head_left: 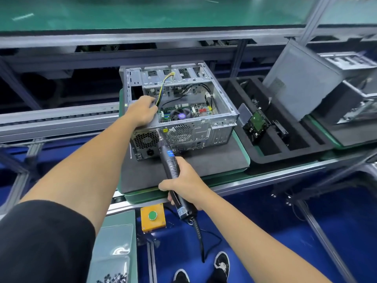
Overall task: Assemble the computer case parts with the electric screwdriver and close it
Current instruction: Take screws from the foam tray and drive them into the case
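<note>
An open grey computer case (216, 127) lies on a dark foam pad (214, 160), its motherboard and cables showing inside. My left hand (141, 112) rests on the power supply at the case's near left corner, fingers curled over its top edge by the yellow cables. My right hand (184, 180) grips a black electric screwdriver (170, 158). Its bit tip touches the case's rear panel at the top edge, between the two fan grilles. A grey side panel (299, 82) leans upright at the right.
A black foam tray (271, 148) to the right holds a hard drive (257, 123). A yellow box with a green button (153, 219) sits below the conveyor edge. A clear bin of small screws (113, 260) is at lower left. My shoes are on the blue floor.
</note>
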